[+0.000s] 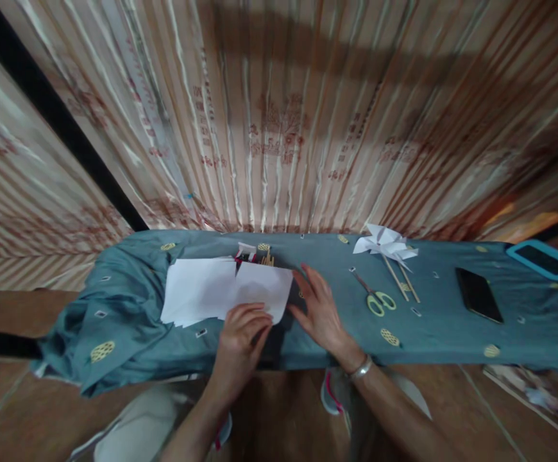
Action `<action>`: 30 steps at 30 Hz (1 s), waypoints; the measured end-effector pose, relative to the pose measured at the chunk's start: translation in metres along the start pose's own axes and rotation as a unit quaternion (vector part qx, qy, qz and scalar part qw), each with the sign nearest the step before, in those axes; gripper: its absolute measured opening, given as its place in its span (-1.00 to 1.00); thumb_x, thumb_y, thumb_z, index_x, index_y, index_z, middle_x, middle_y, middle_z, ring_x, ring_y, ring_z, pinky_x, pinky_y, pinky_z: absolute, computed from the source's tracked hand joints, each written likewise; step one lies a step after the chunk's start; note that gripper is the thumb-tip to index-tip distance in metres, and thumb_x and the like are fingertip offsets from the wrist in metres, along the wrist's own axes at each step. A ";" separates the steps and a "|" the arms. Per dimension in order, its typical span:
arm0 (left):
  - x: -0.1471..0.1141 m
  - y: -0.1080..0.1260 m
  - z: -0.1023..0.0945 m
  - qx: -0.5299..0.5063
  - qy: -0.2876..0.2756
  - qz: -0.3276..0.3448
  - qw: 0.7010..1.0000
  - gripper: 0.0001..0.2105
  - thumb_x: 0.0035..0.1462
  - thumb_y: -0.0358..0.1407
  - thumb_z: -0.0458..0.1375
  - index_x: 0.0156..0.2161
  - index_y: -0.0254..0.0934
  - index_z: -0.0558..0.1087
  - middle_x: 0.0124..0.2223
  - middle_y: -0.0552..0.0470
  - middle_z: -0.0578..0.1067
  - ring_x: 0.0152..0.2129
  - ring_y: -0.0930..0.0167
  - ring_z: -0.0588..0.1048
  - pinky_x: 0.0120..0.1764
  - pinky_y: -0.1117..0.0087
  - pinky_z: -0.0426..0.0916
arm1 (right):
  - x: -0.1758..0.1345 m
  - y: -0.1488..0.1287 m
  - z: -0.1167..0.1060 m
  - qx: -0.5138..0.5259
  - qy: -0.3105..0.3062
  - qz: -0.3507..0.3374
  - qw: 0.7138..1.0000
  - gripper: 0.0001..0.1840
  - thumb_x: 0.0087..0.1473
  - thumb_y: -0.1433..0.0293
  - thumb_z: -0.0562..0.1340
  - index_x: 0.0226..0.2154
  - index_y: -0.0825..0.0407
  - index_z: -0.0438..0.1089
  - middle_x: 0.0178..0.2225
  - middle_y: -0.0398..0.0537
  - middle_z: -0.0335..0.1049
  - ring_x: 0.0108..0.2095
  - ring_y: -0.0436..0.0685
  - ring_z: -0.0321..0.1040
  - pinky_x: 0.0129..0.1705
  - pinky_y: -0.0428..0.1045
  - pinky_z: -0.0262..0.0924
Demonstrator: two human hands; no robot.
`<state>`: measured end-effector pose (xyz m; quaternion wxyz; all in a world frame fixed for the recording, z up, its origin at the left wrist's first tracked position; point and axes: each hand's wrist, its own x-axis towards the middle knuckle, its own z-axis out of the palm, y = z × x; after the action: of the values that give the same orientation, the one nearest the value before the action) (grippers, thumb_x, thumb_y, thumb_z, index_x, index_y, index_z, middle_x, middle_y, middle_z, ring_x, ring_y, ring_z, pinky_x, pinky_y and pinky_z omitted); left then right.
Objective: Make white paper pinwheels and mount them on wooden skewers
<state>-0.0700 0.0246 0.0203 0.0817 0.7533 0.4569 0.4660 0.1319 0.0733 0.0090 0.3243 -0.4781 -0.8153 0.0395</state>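
A white sheet of paper [267, 285] lies in front of me, partly over a stack of white paper [195, 289] on its left. My left hand [244, 327] is closed at the sheet's near edge, fingertips pinching it near the corner. At the sheet's right edge is my right hand [321, 313], its fingers apart and its thumb close to the paper; whether it touches is hard to tell. Behind the sheet are a bundle of small wooden sticks [267, 259] and a small red and white box [245, 253], both partly hidden.
Scissors with green handles [380, 301] lie right of my right hand. Beyond them are white paper pinwheels [387, 245] on sticks, a black phone [478, 295] and a blue-framed tablet [546, 259]. A patterned blue-green cloth [337, 346] covers the narrow table; a curtain [279, 179] hangs behind.
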 end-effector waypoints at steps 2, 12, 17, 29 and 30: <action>-0.003 0.016 0.021 -0.010 -0.045 0.056 0.997 -0.89 0.13 -0.46 0.14 -0.30 -0.24 0.50 -0.29 0.01 0.60 -0.21 0.33 0.53 -0.08 0.21 0.37 | -0.011 0.004 -0.013 -0.033 -0.039 -0.052 0.997 -0.42 0.07 0.51 0.15 0.17 -0.01 0.18 0.28 0.13 0.01 0.30 0.30 -0.11 0.20 0.28 0.02; -0.021 0.035 0.077 0.032 -0.238 0.062 0.969 -0.57 0.05 -0.44 0.18 0.07 -0.34 0.35 0.09 -0.21 0.44 0.08 0.13 0.34 0.07 -0.03 0.25 | -0.070 0.050 -0.045 -0.018 -0.152 -0.024 0.988 -0.38 -0.13 0.74 0.04 0.00 0.14 0.38 0.10 0.15 0.32 0.15 0.22 0.19 0.19 0.20 0.15; -0.015 0.020 0.075 0.062 -0.287 0.014 0.956 -0.63 0.08 -0.54 0.09 0.01 -0.28 0.42 0.06 -0.10 0.48 0.04 0.23 0.36 0.07 0.09 0.28 | -0.075 0.062 -0.053 0.127 -0.165 0.059 0.976 -0.51 -0.08 0.65 0.19 -0.07 0.04 0.45 0.08 0.10 0.36 0.13 0.21 0.24 0.18 0.21 0.15; -0.021 0.015 0.072 0.003 -0.220 -0.054 0.974 -0.56 0.24 -0.34 0.00 0.22 -0.31 0.18 0.08 -0.19 0.43 0.00 0.23 0.41 0.03 0.11 0.34 | -0.040 0.071 -0.030 0.263 -0.112 0.212 0.935 -0.78 0.09 0.30 0.20 -0.25 0.00 0.53 -0.20 -0.04 0.56 -0.18 0.19 0.47 -0.07 0.08 0.31; -0.023 0.013 0.072 -0.003 -0.208 -0.055 0.977 -0.52 0.25 -0.34 -0.02 0.26 -0.31 0.10 0.14 -0.22 0.38 0.05 0.24 0.39 0.06 0.11 0.33 | -0.037 0.071 -0.026 0.253 -0.107 0.216 0.937 -0.77 0.10 0.31 0.19 -0.25 0.00 0.53 -0.19 -0.05 0.55 -0.17 0.20 0.47 -0.08 0.08 0.31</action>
<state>-0.0098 0.0213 -0.0269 0.2027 0.8073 0.4689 0.2955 0.2128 0.0756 -0.0150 0.3285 -0.5382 -0.6852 0.3646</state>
